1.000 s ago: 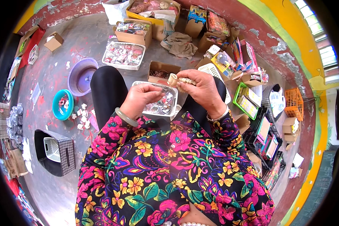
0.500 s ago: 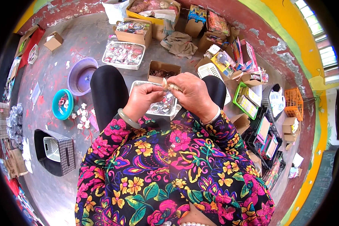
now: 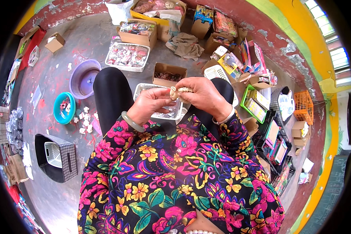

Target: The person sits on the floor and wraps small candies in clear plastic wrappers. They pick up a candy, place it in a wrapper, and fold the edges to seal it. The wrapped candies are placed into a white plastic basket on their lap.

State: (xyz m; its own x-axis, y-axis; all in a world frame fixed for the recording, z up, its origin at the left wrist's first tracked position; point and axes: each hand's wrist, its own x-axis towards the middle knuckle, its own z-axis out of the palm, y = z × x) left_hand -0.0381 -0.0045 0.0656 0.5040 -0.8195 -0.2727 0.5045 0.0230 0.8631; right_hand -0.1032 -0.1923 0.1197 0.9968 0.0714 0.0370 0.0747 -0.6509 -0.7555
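Observation:
Between my two hands, above my lap, is a small cream-coloured gathered piece [image 3: 174, 93], perhaps cloth; its exact kind is too small to make out. My left hand [image 3: 150, 104] pinches its near side between thumb and fingers. From the other side my right hand [image 3: 206, 95] grips it, with a ridged cream part showing under the fingers. Below the hands stands a white plastic basket [image 3: 138, 93] with small clear-wrapped items, partly covered by my hands. Just beyond it is an open cardboard box [image 3: 164, 81] of thin brownish things.
A second white basket [image 3: 139, 69] of packaged items lies ahead. On the left are a purple basin [image 3: 77, 86], a teal basin [image 3: 58, 111] and a checked bin [image 3: 68, 158]. Cartons, a green tray [image 3: 249, 93] and black crates [image 3: 257, 146] crowd the right.
The cream piece has turned and shows more between my fingertips. My left fingers have opened out slightly around it, and my right hand has shifted a little to the right.

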